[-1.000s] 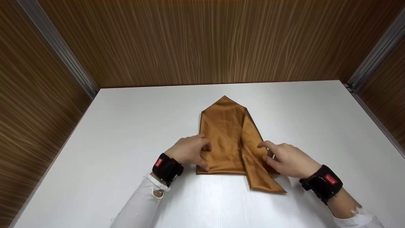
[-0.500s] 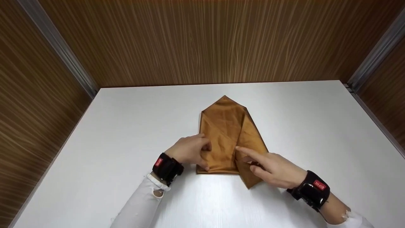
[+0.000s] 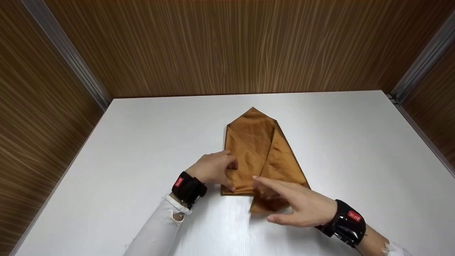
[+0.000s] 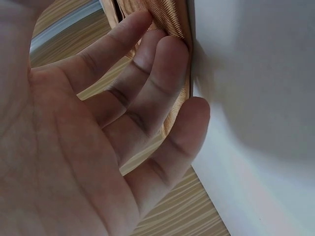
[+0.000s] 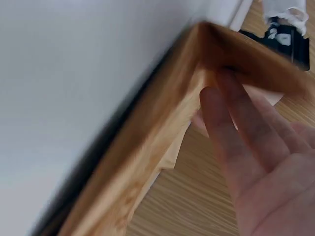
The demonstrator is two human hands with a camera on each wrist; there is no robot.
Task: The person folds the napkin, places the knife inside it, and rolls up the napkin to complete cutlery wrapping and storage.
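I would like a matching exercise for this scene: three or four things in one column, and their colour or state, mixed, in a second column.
Things:
1. cloth
2. table
3. left hand
4. right hand

States:
a. white
b. fingers straight, moving the lower flap
c. golden-brown, folded to a point
d. fingers on the cloth's left edge

Pairs: 1-c, 2-a, 3-d, 4-b

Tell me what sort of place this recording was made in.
Probably a purpose-built recording booth rather than a home: a bare white table boxed in by wood-grain wall panels with metal corner strips, holding only a folded brown cloth.
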